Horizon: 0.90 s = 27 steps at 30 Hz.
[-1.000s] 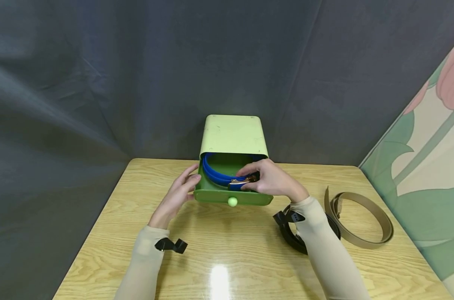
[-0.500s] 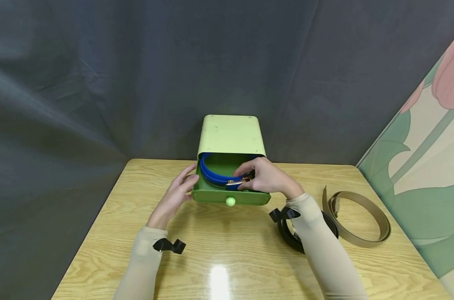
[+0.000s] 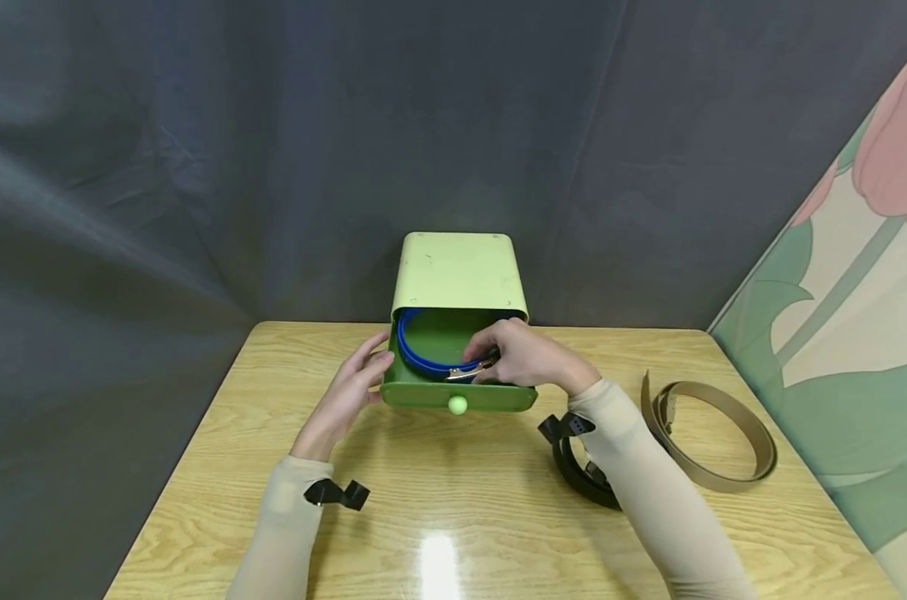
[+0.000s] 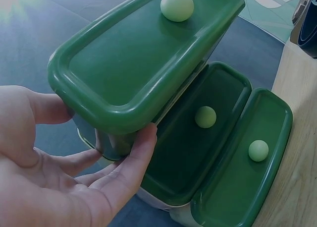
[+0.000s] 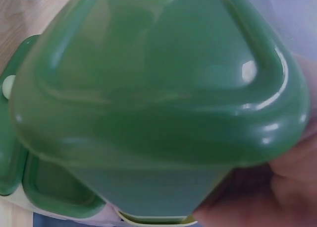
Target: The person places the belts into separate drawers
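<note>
A coiled blue belt (image 3: 428,367) with a gold-coloured buckle (image 3: 464,372) lies inside the pulled-out top drawer (image 3: 423,395) of a small green cabinet (image 3: 459,271). My right hand (image 3: 524,354) reaches into the drawer's right side and pinches the belt by its buckle end; part of the coil is hidden beneath the cabinet top. At the drawer's left side, my left hand (image 3: 348,393) holds the drawer by its corner. In the left wrist view, thumb and fingers (image 4: 131,160) lie around that corner, just behind the front panel.
Two lower drawers with round pale knobs, a middle one (image 4: 205,117) and a bottom one (image 4: 258,150), are closed. On the wooden table (image 3: 423,475), a black coiled belt (image 3: 581,483) lies partly under the right forearm, with a tan coiled belt (image 3: 724,483) farther right. A dark curtain (image 3: 423,117) hangs behind.
My right hand has lowered the blue belt a little deeper into the drawer, and the buckle sits lower. The left hand stays at the drawer corner. The view has shifted slightly.
</note>
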Motion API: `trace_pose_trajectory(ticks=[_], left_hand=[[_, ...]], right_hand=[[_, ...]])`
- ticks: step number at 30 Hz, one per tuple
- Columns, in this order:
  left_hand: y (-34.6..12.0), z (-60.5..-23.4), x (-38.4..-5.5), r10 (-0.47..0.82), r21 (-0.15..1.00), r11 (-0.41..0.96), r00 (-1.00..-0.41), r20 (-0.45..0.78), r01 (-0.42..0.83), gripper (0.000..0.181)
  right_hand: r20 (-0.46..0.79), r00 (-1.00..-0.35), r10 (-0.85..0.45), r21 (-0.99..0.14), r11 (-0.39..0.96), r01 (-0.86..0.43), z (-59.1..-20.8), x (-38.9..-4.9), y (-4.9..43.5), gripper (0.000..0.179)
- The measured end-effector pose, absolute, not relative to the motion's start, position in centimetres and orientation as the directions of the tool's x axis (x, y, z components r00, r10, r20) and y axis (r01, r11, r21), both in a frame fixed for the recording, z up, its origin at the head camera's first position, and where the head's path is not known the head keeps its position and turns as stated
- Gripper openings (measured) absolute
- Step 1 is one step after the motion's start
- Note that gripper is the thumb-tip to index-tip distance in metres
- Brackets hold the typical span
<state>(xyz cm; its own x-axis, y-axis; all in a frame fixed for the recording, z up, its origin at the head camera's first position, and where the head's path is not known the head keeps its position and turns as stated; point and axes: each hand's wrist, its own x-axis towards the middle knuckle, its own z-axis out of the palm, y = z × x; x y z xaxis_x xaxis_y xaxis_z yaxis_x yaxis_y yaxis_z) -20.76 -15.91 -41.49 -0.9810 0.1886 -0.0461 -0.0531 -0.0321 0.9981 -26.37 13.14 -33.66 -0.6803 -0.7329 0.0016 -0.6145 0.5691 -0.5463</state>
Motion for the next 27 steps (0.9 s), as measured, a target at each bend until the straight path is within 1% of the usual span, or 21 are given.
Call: trace_pose_trajectory(ticks=[5,12,17,19,22,24,27], left_hand=[[-15.8,-41.5,-20.9,0.186,0.998,-0.045,-0.982,-0.043,-0.052,0.065],[-15.7,-41.5,-21.0,0.176,0.998,-0.045,-0.983,-0.044,-0.053,0.063],[-15.7,-41.5,-21.0,0.178,0.997,-0.05,-0.983,-0.041,-0.051,0.064],[-15.7,-41.5,-21.0,0.176,0.997,-0.052,-0.984,-0.04,-0.05,0.064],[-15.7,-41.5,-20.9,0.178,0.998,-0.053,-0.983,-0.035,-0.046,0.064],[-15.7,-41.5,-20.9,0.178,0.997,-0.057,-0.983,-0.034,-0.045,0.064],[-15.7,-41.5,-20.9,0.177,0.997,-0.058,-0.984,-0.034,-0.045,0.064]], right_hand=[[-0.021,-0.685,-0.729,-0.538,0.586,-0.606,-33.7,-26.5,13.2,0.022],[-0.01,-0.673,-0.74,-0.557,0.563,-0.611,-33.8,-26.7,13.4,0.019],[0.005,-0.672,-0.74,-0.626,0.522,-0.579,-33.2,-26.2,13.9,0.027],[0.018,-0.688,-0.726,-0.648,0.515,-0.561,-32.9,-25.8,14.0,0.031],[0.076,-0.722,-0.688,-0.655,0.511,-0.556,-32.4,-25.0,14.1,0.034],[0.134,-0.752,-0.645,-0.661,0.508,-0.553,-32.2,-24.2,14.2,0.031],[0.235,-0.782,-0.577,-0.697,0.46,-0.55,-32.2,-22.5,14.1,0.024]])
